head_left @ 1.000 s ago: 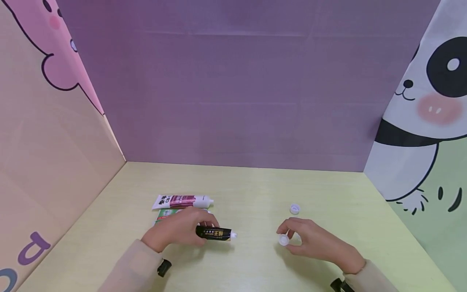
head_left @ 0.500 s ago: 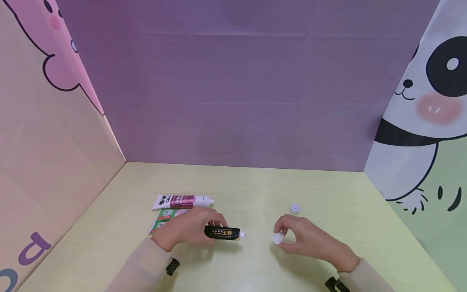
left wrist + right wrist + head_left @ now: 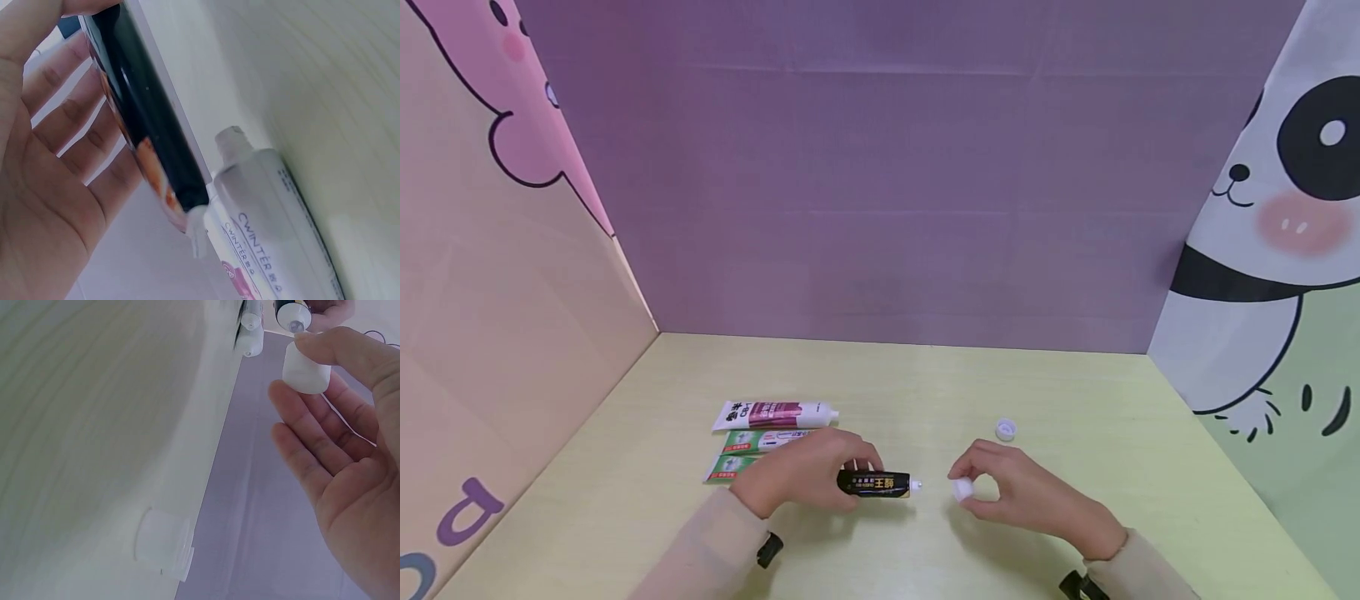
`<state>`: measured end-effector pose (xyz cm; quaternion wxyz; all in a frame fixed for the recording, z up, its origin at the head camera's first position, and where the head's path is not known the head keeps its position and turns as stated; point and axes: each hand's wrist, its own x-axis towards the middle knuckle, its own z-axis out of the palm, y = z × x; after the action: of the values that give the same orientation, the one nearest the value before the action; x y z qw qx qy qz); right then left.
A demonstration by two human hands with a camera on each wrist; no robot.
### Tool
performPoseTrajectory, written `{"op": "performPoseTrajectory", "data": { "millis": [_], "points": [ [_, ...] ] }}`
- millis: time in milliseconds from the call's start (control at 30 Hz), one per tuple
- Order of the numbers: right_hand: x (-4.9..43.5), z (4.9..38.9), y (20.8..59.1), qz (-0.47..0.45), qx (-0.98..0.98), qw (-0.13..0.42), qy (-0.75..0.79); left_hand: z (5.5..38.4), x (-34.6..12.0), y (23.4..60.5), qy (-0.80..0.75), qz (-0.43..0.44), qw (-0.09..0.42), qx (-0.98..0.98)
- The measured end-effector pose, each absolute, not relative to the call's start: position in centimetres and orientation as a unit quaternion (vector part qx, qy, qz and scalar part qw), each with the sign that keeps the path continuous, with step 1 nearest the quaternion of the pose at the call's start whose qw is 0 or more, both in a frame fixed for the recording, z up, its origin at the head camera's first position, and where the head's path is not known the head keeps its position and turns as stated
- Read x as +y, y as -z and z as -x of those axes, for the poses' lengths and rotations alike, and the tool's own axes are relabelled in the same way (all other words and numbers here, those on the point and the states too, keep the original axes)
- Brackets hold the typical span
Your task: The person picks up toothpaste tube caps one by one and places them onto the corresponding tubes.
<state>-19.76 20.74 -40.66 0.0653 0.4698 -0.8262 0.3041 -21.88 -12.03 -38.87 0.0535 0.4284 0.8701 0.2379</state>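
Observation:
My left hand [image 3: 812,473] grips a black toothpaste tube [image 3: 876,483] with gold lettering, held above the table. Its bare white nozzle points right, and the tube's rear end is hidden by the hand. In the left wrist view the same tube [image 3: 144,106] slants downward from the fingers. Facing the nozzle across a small gap, my right hand [image 3: 1030,493] pinches a white cap [image 3: 962,488] between thumb and fingers. The right wrist view has this cap [image 3: 306,370] close to the nozzle, apparently apart from it.
A white and purple tube [image 3: 775,414] lies uncapped at the left, with green and white tubes [image 3: 763,441] beside it, partly behind the left hand. A second white cap [image 3: 1005,429] rests on the table beyond the right hand. A purple panel [image 3: 887,183] stands behind.
My left hand has moved right with the black toothpaste tube, uncovering more of the green tubes. My right hand has come left with the cap and turned it; the gap between them has narrowed.

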Motion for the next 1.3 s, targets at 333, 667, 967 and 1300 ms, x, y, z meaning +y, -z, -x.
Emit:
{"op": "performPoseTrajectory", "data": {
  "millis": [333, 667, 967, 1300],
  "points": [
    [20.3, 19.8, 41.0, -0.469, -0.825, 0.065, -0.309, 21.9, -11.5, 38.9, -0.225, -0.428, 0.06, 0.873],
    [19.6, 19.6, 40.9, -0.443, -0.836, 0.056, -0.32, 21.8, -10.6, 39.1, -0.219, -0.439, 0.056, 0.87],
    [19.1, 19.5, 41.1, -0.445, -0.836, 0.049, -0.316, 21.7, -9.8, 39.0, -0.225, -0.439, 0.068, 0.867],
    [19.0, 19.4, 41.3, -0.462, -0.827, 0.079, -0.31, 21.6, -9.5, 39.2, -0.229, -0.44, 0.067, 0.866]
  ]
}}
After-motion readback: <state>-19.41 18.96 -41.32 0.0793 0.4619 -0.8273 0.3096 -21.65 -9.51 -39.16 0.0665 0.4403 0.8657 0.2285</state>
